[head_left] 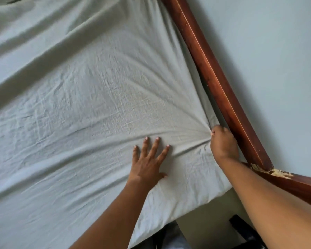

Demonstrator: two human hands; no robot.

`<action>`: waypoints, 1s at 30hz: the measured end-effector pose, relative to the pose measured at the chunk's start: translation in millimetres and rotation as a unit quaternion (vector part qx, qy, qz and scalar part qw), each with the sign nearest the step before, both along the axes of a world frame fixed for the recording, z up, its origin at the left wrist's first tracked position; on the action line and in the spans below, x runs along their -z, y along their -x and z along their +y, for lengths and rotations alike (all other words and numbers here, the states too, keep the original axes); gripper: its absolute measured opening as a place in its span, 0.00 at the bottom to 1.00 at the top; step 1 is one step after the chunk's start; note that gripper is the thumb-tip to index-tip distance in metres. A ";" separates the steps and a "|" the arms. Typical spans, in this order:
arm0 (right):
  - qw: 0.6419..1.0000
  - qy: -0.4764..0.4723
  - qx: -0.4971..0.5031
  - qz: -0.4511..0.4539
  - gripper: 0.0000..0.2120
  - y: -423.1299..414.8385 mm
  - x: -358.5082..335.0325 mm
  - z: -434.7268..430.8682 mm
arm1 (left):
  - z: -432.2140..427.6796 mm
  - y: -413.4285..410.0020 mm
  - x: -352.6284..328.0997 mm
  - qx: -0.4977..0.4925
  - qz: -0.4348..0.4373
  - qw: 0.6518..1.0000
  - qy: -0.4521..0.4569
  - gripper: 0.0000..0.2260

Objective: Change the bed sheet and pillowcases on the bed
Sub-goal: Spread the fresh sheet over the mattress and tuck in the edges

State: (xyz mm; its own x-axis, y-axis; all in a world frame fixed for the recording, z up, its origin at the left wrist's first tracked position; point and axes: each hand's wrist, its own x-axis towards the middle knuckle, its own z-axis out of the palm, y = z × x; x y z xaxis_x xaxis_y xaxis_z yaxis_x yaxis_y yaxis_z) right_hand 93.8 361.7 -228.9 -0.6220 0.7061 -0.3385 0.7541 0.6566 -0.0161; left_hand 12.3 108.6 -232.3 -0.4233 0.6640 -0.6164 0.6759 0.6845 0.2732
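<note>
- Both hands work on the sheet (79, 96) near the bed's corner. The left hand (147, 162) lies flat on it, fingers spread wide and straight, pressing the cloth down. The right hand (223, 142) is curled into a fist around a bunch of cloth at the edge, just beside the wooden bed frame (217, 83).
- Pale grey-green, the sheet covers all of the mattress top in view and wraps over the near mattress corner (196, 191). Creases fan out from the right fist, so the cloth looks to be under pull there.
- As I judge it, the step in hand is tucking the sheet's edge into the gap between mattress and frame. The frame stands against the pale wall (276, 51).
- To do it well, hold the flat palm firm so the smoothed part does not drag along. Draw the bunch outward and down toward the gap rather than up, and push it well under the mattress before letting go.
- The knuckles sit close to the hard rail, and the frame's corner joint (275, 171) is chipped and rough. The cloth could snag there and the hand could scrape.
- After the tuck, a sweep of the flat palm away from the fist, toward the long folds at the far left, would likely clear them.
- No pillow or pillowcase shows, so that part of the task is either not yet done or out of view.
</note>
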 end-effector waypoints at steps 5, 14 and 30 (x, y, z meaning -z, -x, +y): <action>0.989 -0.067 -0.128 0.018 0.18 39.0 -31.1 -20.8 | 8.1 11.0 -7.6 -0.002 -0.014 1.000 -0.011 0.45; 0.951 -0.091 -0.293 0.028 0.45 235.6 -46.2 79.6 | 51.9 91.6 -1.6 -0.077 0.004 0.997 0.013 0.50; 0.932 -0.095 -0.336 0.099 0.49 405.2 -24.1 129.0 | 108.2 257.0 17.2 -0.180 0.172 0.953 -0.174 0.28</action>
State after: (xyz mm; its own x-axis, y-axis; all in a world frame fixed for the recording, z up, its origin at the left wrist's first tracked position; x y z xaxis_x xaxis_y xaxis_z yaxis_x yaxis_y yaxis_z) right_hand -311.4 490.7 -204.7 -0.9823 0.1701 -0.0780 0.1662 0.9846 0.0534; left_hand -244.8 216.8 -249.5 -0.7992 0.5769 -0.1688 0.5057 0.7972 0.3298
